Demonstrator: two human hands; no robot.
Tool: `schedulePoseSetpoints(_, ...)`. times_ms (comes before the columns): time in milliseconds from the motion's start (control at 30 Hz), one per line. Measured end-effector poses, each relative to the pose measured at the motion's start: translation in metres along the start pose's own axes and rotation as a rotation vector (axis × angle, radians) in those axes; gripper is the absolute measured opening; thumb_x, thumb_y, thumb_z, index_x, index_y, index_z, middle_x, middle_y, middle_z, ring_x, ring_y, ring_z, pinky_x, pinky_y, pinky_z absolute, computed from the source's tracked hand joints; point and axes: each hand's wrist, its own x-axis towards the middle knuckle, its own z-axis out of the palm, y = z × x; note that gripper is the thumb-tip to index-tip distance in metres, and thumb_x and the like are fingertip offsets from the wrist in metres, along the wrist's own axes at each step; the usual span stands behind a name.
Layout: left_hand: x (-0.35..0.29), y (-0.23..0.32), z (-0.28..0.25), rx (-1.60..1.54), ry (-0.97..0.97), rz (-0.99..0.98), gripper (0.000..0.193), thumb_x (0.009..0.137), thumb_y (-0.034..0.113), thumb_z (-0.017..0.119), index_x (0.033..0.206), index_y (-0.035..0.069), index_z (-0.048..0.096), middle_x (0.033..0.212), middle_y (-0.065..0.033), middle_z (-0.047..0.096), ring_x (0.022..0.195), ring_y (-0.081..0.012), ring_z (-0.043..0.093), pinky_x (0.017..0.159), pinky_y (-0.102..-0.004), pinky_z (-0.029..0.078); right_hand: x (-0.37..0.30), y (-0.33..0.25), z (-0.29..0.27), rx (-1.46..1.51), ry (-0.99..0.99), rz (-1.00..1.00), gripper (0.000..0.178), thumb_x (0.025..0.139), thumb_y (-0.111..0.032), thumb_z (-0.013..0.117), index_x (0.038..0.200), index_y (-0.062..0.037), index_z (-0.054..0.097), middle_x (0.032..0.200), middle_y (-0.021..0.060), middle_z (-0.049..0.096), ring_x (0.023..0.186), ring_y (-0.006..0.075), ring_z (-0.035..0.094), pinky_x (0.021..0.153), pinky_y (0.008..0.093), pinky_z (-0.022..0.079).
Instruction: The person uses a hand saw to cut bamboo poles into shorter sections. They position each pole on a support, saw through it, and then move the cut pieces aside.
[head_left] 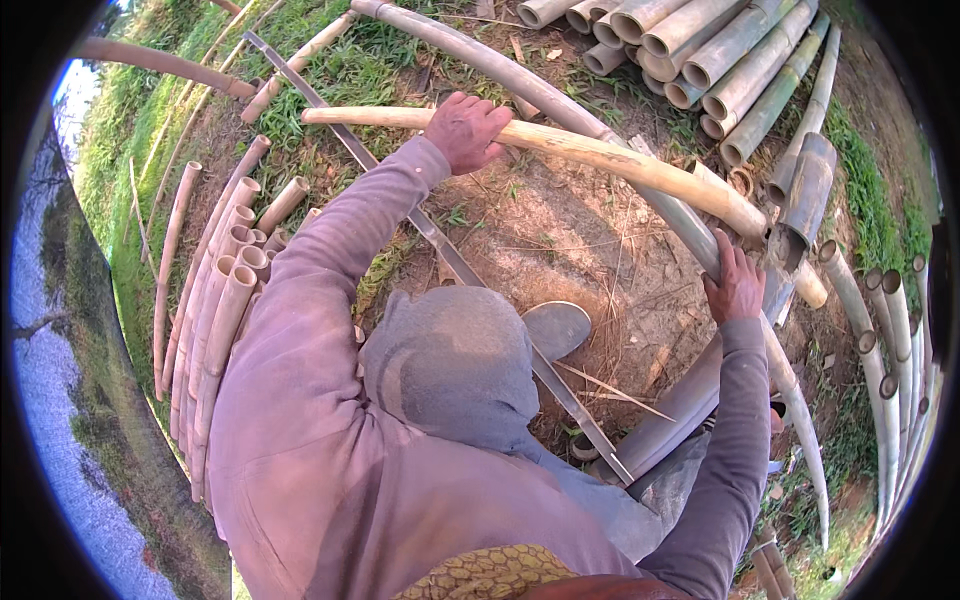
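My left hand point(468, 132) is closed round a pale, peeled wooden pole point(590, 155), which slants from the upper middle down to the right. Lower on the right, my right hand point(736, 280) has its fingers curled over a long grey-tan bamboo pole point(510, 75). This bamboo passes beneath the pale pole and runs on past my right forearm. A long, thin metal strip point(440, 245) lies diagonally beneath my left arm and past my knee. Close to my right hand is the cut end of a thick bamboo piece point(805, 190).
Cut bamboo tubes are piled at the far right point(690, 55). More bamboo lengths stand in a bundle on the left point(225, 310) and along the right edge point(895, 350). A thick bamboo point(680, 400) lies by my right leg. Grass and dry slivers lie on the dirt point(560, 240).
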Motion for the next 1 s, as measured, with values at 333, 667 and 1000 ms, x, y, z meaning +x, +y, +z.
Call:
schedulePoseSetpoints(333,0.083,0.076,-0.04,-0.213,-0.291,0.234,0.039,0.095,0.046,0.065,0.114,0.012,0.064,0.083,-0.0156,0.075,0.078,-0.0404,0.074,0.074,-0.0549,0.056,-0.015,-0.014,-0.019,-0.118,0.907,-0.025,0.092,0.086,-0.067,0.079,0.156,-0.0151,0.049,0.155,0.0133,0.049,0.15,0.0349,0.04,0.126,0.0593,0.024)
schedulePoseSetpoints(667,0.035,0.094,0.021,-0.146,0.536,0.088,0.07,0.089,0.067,0.074,0.136,0.018,0.054,0.146,-0.0157,0.043,0.142,-0.0352,0.039,0.115,-0.0613,0.029,-0.067,-0.026,0.019,0.105,0.386,0.035,0.043,0.093,-0.025,0.077,0.132,-0.0101,0.066,0.108,0.0141,0.065,0.102,0.0383,0.065,0.086,0.0493,0.054)
schedulePoseSetpoints(1000,-0.019,0.098,0.103,-2.095,0.43,-1.31,0.057,0.102,0.056,0.069,0.134,0.012,0.052,0.132,-0.0097,0.061,0.114,-0.0303,0.067,0.095,-0.0616,0.054,-0.073,-0.087,0.02,0.345,0.38,0.031,0.049,0.096,-0.032,0.076,0.138,-0.0078,0.066,0.106,0.0174,0.062,0.098,0.0391,0.063,0.085,0.0497,0.053)
